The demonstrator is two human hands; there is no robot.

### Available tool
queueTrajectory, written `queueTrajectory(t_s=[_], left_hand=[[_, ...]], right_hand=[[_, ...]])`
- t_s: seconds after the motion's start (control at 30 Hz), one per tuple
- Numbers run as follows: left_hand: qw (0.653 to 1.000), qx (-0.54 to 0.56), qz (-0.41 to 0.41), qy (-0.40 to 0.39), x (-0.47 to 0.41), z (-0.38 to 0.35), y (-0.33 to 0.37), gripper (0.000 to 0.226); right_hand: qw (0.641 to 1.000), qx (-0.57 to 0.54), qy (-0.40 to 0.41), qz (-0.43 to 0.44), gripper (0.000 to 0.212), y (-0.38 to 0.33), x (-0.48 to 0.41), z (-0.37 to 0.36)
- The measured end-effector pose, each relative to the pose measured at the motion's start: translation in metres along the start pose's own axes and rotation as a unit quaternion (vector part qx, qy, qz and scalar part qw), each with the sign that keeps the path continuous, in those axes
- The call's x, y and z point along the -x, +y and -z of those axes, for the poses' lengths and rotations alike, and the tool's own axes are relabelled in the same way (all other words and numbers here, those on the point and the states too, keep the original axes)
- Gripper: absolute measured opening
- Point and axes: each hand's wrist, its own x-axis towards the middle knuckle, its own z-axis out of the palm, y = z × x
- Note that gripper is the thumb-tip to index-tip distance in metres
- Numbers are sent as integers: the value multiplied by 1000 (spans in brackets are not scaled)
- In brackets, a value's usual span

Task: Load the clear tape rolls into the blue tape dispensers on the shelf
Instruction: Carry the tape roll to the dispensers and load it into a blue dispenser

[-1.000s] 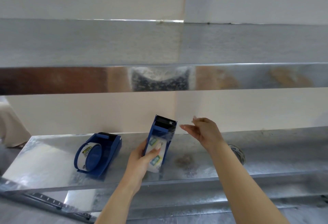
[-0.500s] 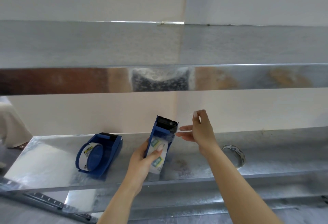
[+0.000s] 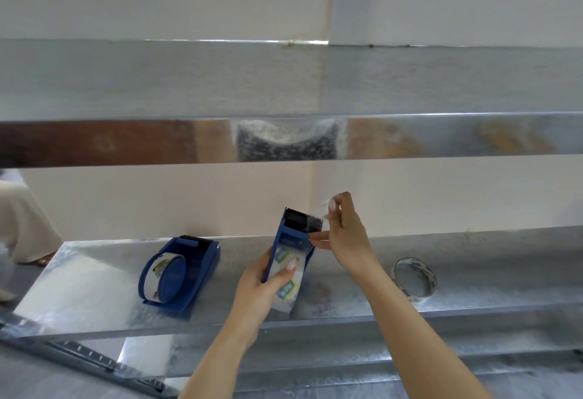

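My left hand [image 3: 262, 281] grips a blue tape dispenser [image 3: 291, 234] tilted up off the metal shelf [image 3: 94, 288], with a clear tape roll [image 3: 287, 288] seated in it under my thumb. My right hand [image 3: 342, 234] is at the dispenser's serrated cutter end, its thumb and forefinger pinching the free clear tape end [image 3: 325, 209] just above the blade. A second blue dispenser [image 3: 189, 275] with a loaded roll lies on its side to the left. A loose clear tape roll [image 3: 415, 278] lies on the shelf to the right.
A shiny upper shelf [image 3: 284, 139] overhangs the work area, with a cream wall close behind. Lower shelf rails [image 3: 347, 364] run below the front edge. A person's light clothing [image 3: 22, 218] shows at the far left.
My right hand moved in from open air to the cutter end and pinched the tape end, lifting it above the blade. The left hand has kept hold of the dispenser.
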Motion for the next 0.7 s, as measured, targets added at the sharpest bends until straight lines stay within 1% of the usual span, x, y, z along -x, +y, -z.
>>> queueTrajectory(t_s=[0.13, 0.2, 0.27, 0.37, 0.57, 0.63, 0.7], left_hand=[[1000, -3, 5, 2, 2, 2, -1, 19], [1000, -10, 5, -7, 3, 2, 0, 19], [1000, -8, 8, -11, 4, 2, 2, 18], [1000, -11, 10, -11, 4, 2, 3, 21], [999, -36, 11, -9, 5, 0, 1, 25], [999, -38, 12, -5, 5, 1, 1, 27], [999, -41, 11, -11, 6, 3, 3, 25]], right_hand=[[1000, -13, 1, 14, 21, -7, -3, 1], [1000, -6, -5, 18, 19, -12, -9, 3], [1000, 5, -17, 20, 14, -16, -15, 4], [999, 30, -29, 28, 15, -21, -19, 2], [991, 89, -48, 86, 16, -25, -22, -7], [992, 68, -50, 91, 23, -26, -22, -7], [997, 22, -25, 69, 28, -25, -25, -3]])
